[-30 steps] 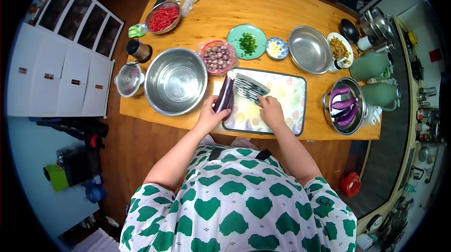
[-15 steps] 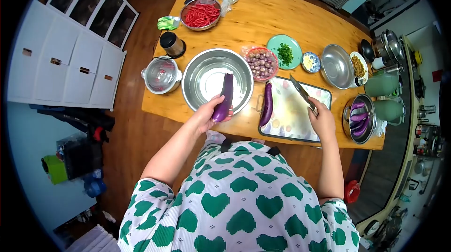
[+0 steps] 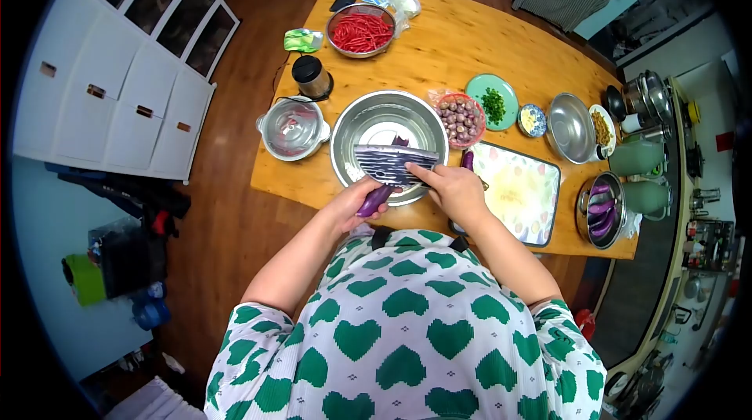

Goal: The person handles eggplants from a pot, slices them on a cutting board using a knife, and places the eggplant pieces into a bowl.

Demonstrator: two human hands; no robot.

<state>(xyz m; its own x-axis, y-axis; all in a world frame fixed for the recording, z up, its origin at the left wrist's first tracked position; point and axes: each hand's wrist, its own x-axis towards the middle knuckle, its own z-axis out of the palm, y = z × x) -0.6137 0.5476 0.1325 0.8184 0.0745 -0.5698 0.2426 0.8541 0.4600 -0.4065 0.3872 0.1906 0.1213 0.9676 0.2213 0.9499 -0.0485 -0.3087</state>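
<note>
My left hand is wrapped round the lower part of a purple eggplant, at the near rim of a large steel basin with water in it. My right hand grips a kitchen knife, index finger stretched along the blade. The wide, dark-striped blade lies across the eggplant over the basin and hides its middle; the far tip shows beyond it. A second eggplant lies at the left edge of the cutting board, mostly hidden by my right hand and forearm.
Behind the board are a basket of shallots, a green plate of chopped greens and a steel bowl. More eggplants fill a pot at right. Red chilies and a lidded glass pot stand left.
My right hand has swung left from over the board, bringing the knife onto the eggplant above the basin. My left hand still holds the eggplant, and the view has shifted slightly.
</note>
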